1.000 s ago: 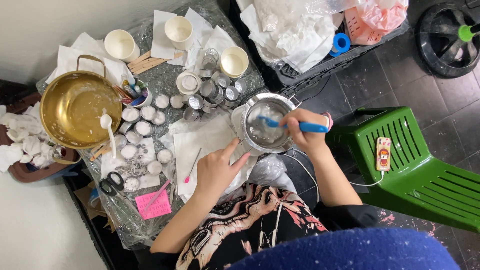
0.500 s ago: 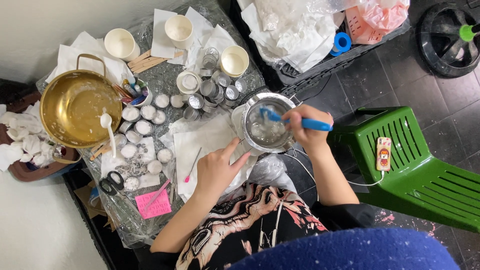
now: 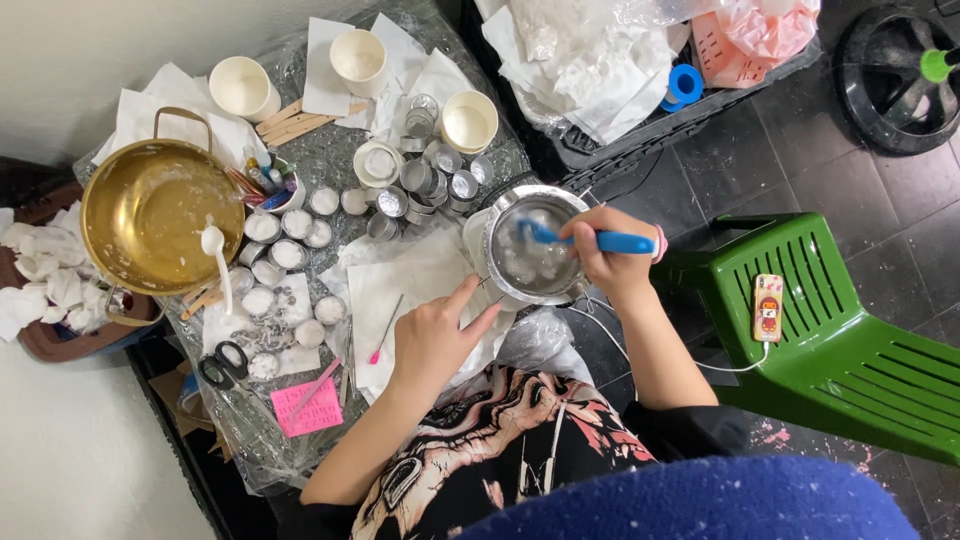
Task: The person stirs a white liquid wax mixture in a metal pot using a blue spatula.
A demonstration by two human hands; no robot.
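The right hand (image 3: 612, 262) is closing its fingers around the blue handle of a spatula (image 3: 590, 240), whose tip is dipping into a small silver pot (image 3: 535, 248) near the right edge of the table. The pot is holding pale, whitish lumps that look half melted. The left hand (image 3: 432, 340) is resting flat on a sheet of white paper (image 3: 405, 285) just left of the pot, fingers loosely spread and holding nothing, the forefinger reaching toward the pot's near rim.

At the far left, a large brass pot (image 3: 148, 215) is sitting with a white spoon (image 3: 214, 250) leaning in it and only a whitish smear on its inside. Between the two pots, many small round tins (image 3: 290, 240) are standing in a cluster, most filled with set white material, a few on the far side looking bare metal. Three cream paper cups (image 3: 358, 62) are standing along the far side; what they hold I cannot tell. Scissors (image 3: 225, 365) and a pink note (image 3: 308, 408) are lying at the near left. A green plastic chair (image 3: 850, 310) is standing to the right, carrying a small device (image 3: 768, 308) on a cable.

Compared with half a second ago, the spatula handle is lying flatter across the pot's rim and the right hand is sitting slightly lower, while the left hand is keeping its place on the paper.
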